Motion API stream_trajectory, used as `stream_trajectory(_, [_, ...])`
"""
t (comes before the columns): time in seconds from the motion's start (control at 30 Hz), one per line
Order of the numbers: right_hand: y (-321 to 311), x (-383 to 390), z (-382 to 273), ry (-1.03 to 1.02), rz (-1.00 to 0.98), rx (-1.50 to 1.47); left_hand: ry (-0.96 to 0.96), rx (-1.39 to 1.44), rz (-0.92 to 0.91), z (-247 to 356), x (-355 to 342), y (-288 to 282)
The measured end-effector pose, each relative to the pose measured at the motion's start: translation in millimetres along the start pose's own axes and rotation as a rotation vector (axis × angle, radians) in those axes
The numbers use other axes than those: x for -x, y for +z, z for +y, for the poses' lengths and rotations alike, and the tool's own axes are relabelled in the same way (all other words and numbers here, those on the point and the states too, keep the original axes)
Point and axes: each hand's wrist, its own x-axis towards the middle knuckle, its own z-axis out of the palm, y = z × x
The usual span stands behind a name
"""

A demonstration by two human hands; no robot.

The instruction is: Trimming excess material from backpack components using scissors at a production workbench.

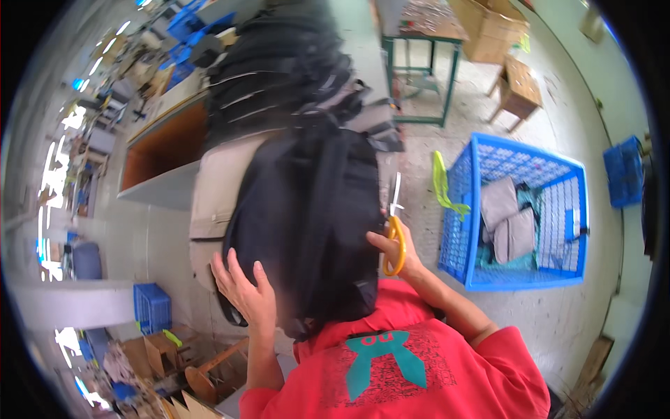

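A black backpack (307, 209) lies in front of me, partly over a light beige bag (216, 174). My left hand (248, 283) rests at the lower left of the bags, fingers spread and slightly bent. My right hand (398, 251), at the backpack's right edge, is closed on yellow-handled scissors (396, 264), whose blades point up and away from me. A white strip lies along the blades. Beyond the backpack, several dark bags (272, 77) form a long stacked row.
A blue basket (474, 272) holding grey pouches (514, 237) stands on the floor at the right, beside a neon-green strap (441, 181). A green-framed table (412, 28), wooden stool (520, 84) and carton (488, 31) are at the back right. An orange-lined open shelf (160, 150) is at the left.
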Motion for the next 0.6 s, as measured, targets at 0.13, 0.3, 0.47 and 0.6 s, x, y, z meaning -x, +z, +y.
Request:
stream_trajectory(0.13, [3.8, -10.6, 6.8, -0.088, -0.055, -0.096, -0.224, -0.042, -0.018, -24.0, 11.5, -5.9])
stream_trajectory(0.3, [-33.5, -4.7, -55.5, -0.504, 0.077, 0.172, -0.462, 0.698, -0.093, -18.9, 20.1, -25.7])
stream_trajectory(0.47, [-160.4, 61.5, -156.0, -1.259, 0.673, 0.976, -0.212, 0.595, 0.033, 1.6, 7.7, -28.9])
stream_trajectory(0.6, [-279.9, 63.2, -181.3, -2.227, 1.399, 0.800, -0.157, 0.294, 0.196, -47.6, -15.3, -3.5])
